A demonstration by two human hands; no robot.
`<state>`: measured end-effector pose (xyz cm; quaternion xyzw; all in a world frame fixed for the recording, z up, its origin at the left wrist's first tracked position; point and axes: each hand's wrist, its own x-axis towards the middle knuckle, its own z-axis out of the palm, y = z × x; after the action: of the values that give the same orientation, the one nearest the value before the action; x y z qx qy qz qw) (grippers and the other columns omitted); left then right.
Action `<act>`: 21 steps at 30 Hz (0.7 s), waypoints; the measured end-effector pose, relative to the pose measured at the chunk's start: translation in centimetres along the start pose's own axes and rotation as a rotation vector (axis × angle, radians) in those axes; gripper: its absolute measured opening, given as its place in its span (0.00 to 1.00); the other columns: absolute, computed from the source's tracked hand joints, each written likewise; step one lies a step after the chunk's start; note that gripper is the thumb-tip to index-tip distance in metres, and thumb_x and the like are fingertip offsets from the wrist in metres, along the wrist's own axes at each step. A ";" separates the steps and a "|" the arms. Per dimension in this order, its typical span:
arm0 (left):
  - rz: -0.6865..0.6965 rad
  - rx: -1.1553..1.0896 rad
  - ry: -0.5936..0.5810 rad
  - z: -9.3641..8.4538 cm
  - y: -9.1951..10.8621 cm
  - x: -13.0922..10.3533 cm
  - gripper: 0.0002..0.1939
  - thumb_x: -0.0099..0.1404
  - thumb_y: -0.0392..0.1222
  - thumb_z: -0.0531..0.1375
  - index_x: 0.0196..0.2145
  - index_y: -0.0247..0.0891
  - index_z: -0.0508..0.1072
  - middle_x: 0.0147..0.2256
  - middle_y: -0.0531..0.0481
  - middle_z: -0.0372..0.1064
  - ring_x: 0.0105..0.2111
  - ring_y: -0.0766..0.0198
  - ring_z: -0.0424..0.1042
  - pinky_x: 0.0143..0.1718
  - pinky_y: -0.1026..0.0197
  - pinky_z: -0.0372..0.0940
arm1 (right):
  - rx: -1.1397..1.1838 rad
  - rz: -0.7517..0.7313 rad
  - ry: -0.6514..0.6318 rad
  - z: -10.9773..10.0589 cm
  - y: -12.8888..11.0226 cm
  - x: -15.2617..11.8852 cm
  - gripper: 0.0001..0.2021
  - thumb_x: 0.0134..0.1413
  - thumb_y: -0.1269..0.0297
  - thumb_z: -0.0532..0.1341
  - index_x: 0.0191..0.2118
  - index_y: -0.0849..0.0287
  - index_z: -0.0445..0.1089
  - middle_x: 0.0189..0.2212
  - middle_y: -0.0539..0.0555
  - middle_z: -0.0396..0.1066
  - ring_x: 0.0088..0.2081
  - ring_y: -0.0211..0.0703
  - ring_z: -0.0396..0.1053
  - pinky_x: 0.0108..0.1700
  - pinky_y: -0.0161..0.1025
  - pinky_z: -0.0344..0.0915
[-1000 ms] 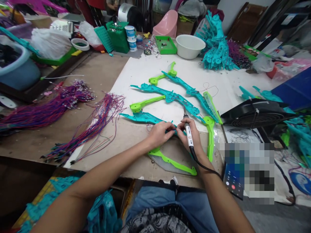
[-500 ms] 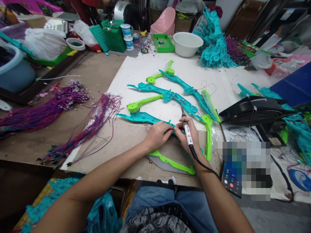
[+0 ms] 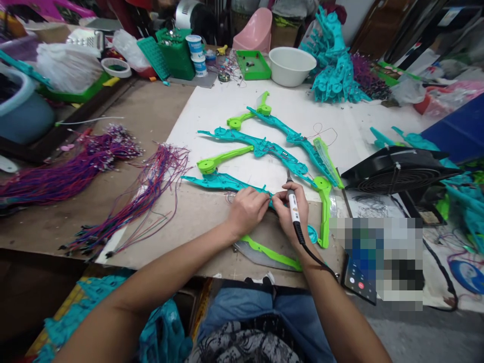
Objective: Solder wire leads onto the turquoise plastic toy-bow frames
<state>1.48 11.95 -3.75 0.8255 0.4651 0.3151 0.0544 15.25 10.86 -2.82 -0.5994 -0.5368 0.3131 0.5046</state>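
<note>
My right hand [image 3: 294, 214] has a white soldering iron [image 3: 294, 207] with a black cord tucked in its grip, the tip pointing away from me. Its thumb and fingertips come together close to the left hand's. My left hand [image 3: 247, 212] is closed in a pinch over the nearest teal plastic bow-shaped piece [image 3: 217, 182]; whatever sits between its fingertips is too small to make out. Two more such teal pieces, the middle one [image 3: 242, 137] and the far one [image 3: 274, 123], lie beyond with lime-green arms [image 3: 325, 214] attached. Part of the nearest piece is hidden by my hands.
Bundles of red and purple wires [image 3: 151, 184] lie to the left. A black fan [image 3: 397, 171] and a phone [image 3: 359, 280] are on the right. Toward the back stand a white basin [image 3: 292, 66], a green tray [image 3: 253, 65] and a teal parts heap [image 3: 333, 70].
The nearest bow-shaped piece has turned slightly, its lower green arm shifting right and down under my right forearm. A teal disc now shows beside my right wrist. Both hands keep their pinch.
</note>
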 end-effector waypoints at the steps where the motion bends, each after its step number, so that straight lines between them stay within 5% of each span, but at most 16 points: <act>1: 0.018 0.031 0.004 0.0 0.0 0.0 0.16 0.70 0.40 0.51 0.30 0.36 0.75 0.27 0.44 0.72 0.33 0.58 0.67 0.35 0.57 0.59 | 0.009 0.004 0.007 0.1 0.1 -0.1 0.15 0.46 0.65 0.61 0.42 0.55 0.60 0.25 0.45 0.68 0.26 0.36 0.66 0.30 0.34 0.64; 7: -0.029 -0.172 0.022 -0.1 -0.7 0.0 0.12 0.69 0.39 0.54 0.35 0.36 0.77 0.31 0.46 0.75 0.33 0.59 0.69 0.36 0.58 0.60 | -0.004 -0.081 -0.033 -0.7 0.3 0.0 0.13 0.51 0.65 0.60 0.43 0.54 0.60 0.31 0.48 0.73 0.30 0.38 0.69 0.35 0.36 0.66; 11: -0.120 -0.365 -0.039 -0.3 -1.5 0.1 0.07 0.66 0.37 0.59 0.36 0.39 0.77 0.33 0.49 0.76 0.35 0.62 0.71 0.39 0.59 0.62 | -0.086 -0.181 -0.233 -2.1 0.4 0.8 0.14 0.52 0.66 0.61 0.45 0.53 0.61 0.44 0.53 0.75 0.33 0.38 0.70 0.38 0.39 0.68; 15: -0.165 -0.495 -0.119 -0.6 -1.8 0.3 0.07 0.64 0.36 0.59 0.35 0.38 0.78 0.33 0.49 0.76 0.35 0.62 0.73 0.40 0.60 0.63 | -0.160 -0.317 -0.368 -2.6 0.7 1.5 0.13 0.53 0.67 0.60 0.45 0.53 0.63 0.40 0.51 0.74 0.35 0.39 0.71 0.40 0.38 0.68; 21: -0.359 -0.700 -0.204 -0.7 -1.5 0.6 0.09 0.63 0.39 0.58 0.39 0.37 0.76 0.32 0.49 0.77 0.32 0.63 0.74 0.34 0.63 0.64 | -0.198 -0.433 -0.333 -2.5 1.2 1.3 0.11 0.55 0.70 0.59 0.45 0.53 0.63 0.38 0.50 0.72 0.36 0.39 0.72 0.40 0.37 0.69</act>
<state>0.20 13.17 -3.50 0.6898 0.4585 0.3565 0.4322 18.19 11.58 -2.95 -0.4576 -0.7556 0.2384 0.4035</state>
